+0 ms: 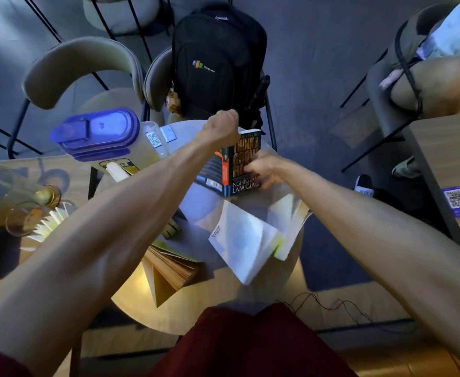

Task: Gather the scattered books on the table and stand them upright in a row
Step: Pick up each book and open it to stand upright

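Head view, steeply downward, close over table (190,202)

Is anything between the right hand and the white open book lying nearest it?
Nothing visible. The right hand is on the dark standing book, and the white open book lies just nearer on the round table, with only bare tabletop between.

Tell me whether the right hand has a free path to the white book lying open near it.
Probably yes. The right hand rests against the upright dark book; the white book lies open just nearer the person, uncovered, with nothing between them.
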